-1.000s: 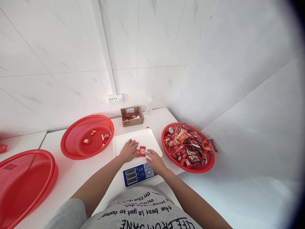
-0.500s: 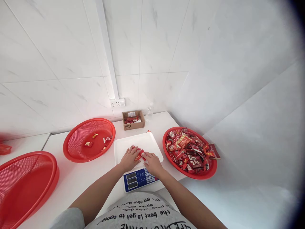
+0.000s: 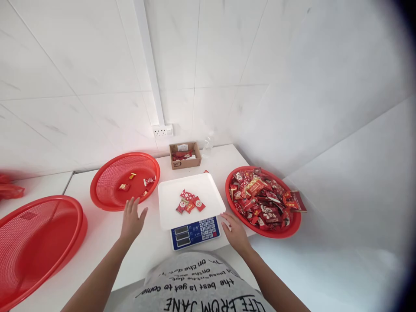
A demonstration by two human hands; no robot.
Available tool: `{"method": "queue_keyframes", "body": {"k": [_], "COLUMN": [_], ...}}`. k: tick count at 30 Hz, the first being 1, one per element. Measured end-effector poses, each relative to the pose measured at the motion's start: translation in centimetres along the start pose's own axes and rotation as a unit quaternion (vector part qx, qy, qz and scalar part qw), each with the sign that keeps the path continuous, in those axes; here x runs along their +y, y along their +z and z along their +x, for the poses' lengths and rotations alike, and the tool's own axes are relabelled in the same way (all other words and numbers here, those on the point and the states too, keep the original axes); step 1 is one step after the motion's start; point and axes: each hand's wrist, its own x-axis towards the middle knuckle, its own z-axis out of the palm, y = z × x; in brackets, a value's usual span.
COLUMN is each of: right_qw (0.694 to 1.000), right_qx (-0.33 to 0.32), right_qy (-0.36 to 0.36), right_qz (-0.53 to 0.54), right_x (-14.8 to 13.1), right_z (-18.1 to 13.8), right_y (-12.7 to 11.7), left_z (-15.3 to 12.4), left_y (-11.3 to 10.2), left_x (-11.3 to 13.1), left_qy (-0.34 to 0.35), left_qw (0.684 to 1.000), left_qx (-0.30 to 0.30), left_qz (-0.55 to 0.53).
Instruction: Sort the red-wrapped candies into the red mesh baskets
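A white scale tray (image 3: 208, 190) sits on a blue-faced weighing scale (image 3: 195, 232) and holds several red candy packets (image 3: 189, 203). My left hand (image 3: 131, 219) hovers open, fingers spread, left of the tray and just in front of a red basket (image 3: 104, 195) with a few candies in it. My right hand (image 3: 235, 232) rests open on the white counter at the scale's right corner, beside a red basket heaped with red candy packets (image 3: 263, 199). Neither hand holds anything.
A large red basket (image 3: 35, 242) stands at the near left. A small cardboard box (image 3: 184, 156) with red packets and a clear bottle (image 3: 207, 147) stand by the back wall under a socket (image 3: 162, 130). White tiled walls close in behind and to the right.
Both hands have left the candies on the tray. The left hand moved out to the left, the right hand pulled back to the right of the scale.
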Motion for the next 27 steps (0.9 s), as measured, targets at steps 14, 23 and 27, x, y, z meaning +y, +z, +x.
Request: {"method": "queue_keyframes", "body": {"k": [14,23,27], "right_qw": [0.999,0.999,0.999], "right_qx": [-0.004,-0.025,-0.018], "right_qy": [-0.029,-0.029,-0.031], "right_qz": [0.015,0.001,0.0], "right_x": [-3.5,-2.8,-2.6], "right_z": [1.2,0.7,0.7], "right_y": [1.5,1.6,1.6], "left_z": [-5.5,-6.2,-4.6], "left_y": [1.1,1.2,0.3], "left_x": [2.0,4.2,2.0], "left_qy": [0.007,0.026,0.018], "left_qw": [0.997,0.992,0.998], "left_qx": [-0.072,-0.104,-0.064], "left_qz": [-0.025,-0.067,-0.011]}}
